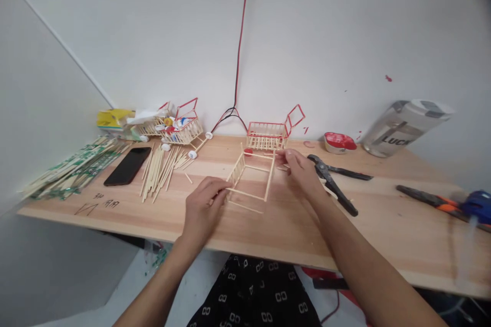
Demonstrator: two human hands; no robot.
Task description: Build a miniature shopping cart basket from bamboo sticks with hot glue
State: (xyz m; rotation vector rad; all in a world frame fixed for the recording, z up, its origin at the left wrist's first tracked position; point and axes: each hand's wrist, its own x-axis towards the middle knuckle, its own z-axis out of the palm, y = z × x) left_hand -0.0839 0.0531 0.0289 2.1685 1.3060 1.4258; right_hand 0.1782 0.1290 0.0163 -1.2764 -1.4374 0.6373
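A small box-shaped frame of thin wooden sticks (269,179) stands between my hands near the middle of the table. My left hand (205,204) pinches it at the near left corner, where a side of several upright slats rises. At its far right corner, my right hand (301,168) has thumb and fingertips closed on the stick end. A loose-looking stick (245,207) lies along the frame's near side. Behind the frame sits a stick-built miniature cart (267,142) with a red rim and a raised red handle.
Pliers (337,190) lie right of my right hand, near a tub of red paint (339,144) and a clear jar (399,127). To the left are loose sticks (159,171), a phone (127,166), wrapped sticks (80,166) and a filled mini cart (184,133). A glue gun (477,207) is far right.
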